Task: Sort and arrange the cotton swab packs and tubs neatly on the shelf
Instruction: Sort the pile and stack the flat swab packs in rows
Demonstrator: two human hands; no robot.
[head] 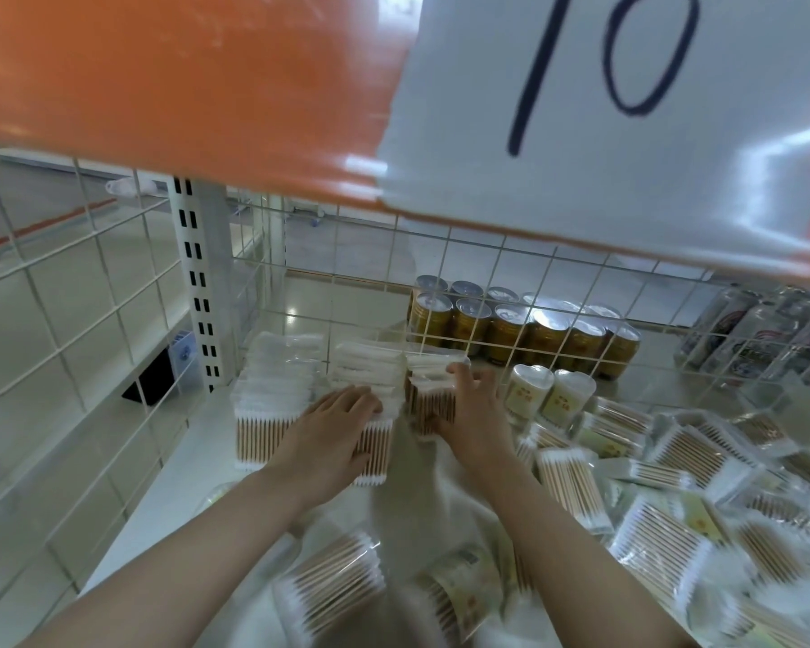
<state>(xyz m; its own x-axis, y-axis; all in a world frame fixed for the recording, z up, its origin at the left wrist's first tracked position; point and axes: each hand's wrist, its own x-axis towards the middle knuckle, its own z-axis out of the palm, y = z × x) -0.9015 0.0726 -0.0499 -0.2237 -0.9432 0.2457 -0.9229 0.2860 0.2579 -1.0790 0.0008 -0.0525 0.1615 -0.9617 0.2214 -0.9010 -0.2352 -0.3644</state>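
Note:
Three upright stacks of cotton swab packs stand at the back left of the white shelf (174, 465). My left hand (333, 427) lies flat with straight fingers on the front of the middle stack (370, 376). My right hand (471, 404) grips the third stack (433, 399), thumb at its front and fingers over its top. The leftmost stack (272, 390) stands untouched. Two white tubs (550, 395) stand just right of my right hand. Loose swab packs (665, 502) lie in a heap at the right, and round swab tubs (337, 586) lie tipped over near the front.
A white wire grid (487, 282) closes the back and left side of the shelf. Behind it stand gold cans (524, 329) and dark cans (758, 339). An orange beam with a white paper sign (627, 109) hangs overhead. A slotted upright post (197, 282) stands at the back left.

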